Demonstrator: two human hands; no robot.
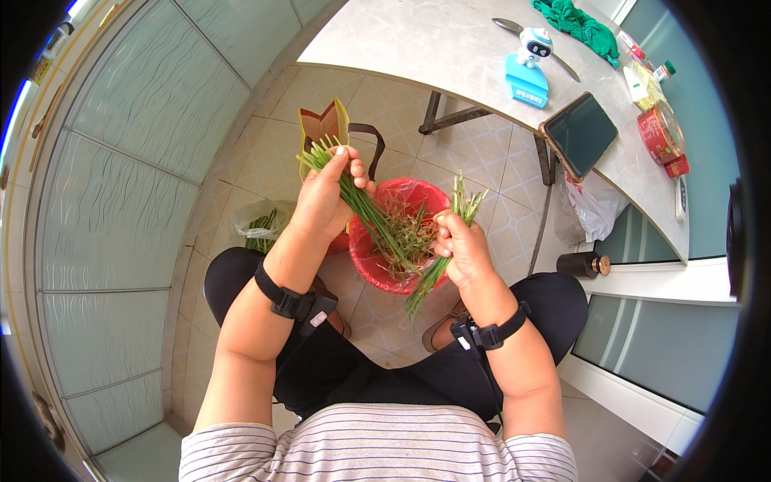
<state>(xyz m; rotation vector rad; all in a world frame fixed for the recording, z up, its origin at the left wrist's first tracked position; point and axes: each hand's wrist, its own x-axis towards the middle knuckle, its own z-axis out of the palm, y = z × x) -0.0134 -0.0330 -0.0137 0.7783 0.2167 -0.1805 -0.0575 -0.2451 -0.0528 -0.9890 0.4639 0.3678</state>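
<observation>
My left hand (331,189) is closed round a bunch of long green chives (371,215), whose pale ends stick up past the thumb. The lower ends of this bunch slant down over a red bucket (366,269). At the bucket's right side my right hand (464,247) grips a second bunch of chives (423,291), its whitish ends pointing up and its green ends hanging down. Inside the bucket, lined with thin clear plastic, lies a heap of brownish and green trimmings (408,233).
Behind the bucket stands a yellow bag (342,120) with dark handles. A clear plastic bag of greens (263,229) lies left. The table (409,36) holds a phone (580,135), a toy-topped blue stand (528,80), a knife (567,69) and a green cloth (580,28). A dark bottle (580,265) lies right.
</observation>
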